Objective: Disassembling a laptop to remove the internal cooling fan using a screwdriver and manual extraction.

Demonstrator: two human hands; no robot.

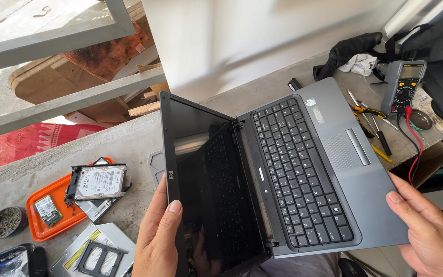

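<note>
Your left hand (157, 236) grips the laptop (283, 169) lid, your right hand (429, 233) its base; support both halves, sparing the hinge.

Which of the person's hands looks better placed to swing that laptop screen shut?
Probably the left hand: it already grips the open screen's edge, while the right hand supports the keyboard half's corner.

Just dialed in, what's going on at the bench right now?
A person holds an open grey laptop above the concrete bench, left hand on the dark screen's edge, right hand on the base corner. A bare hard drive lies over an orange tray at left; a multimeter and screwdrivers sit at right.
</note>
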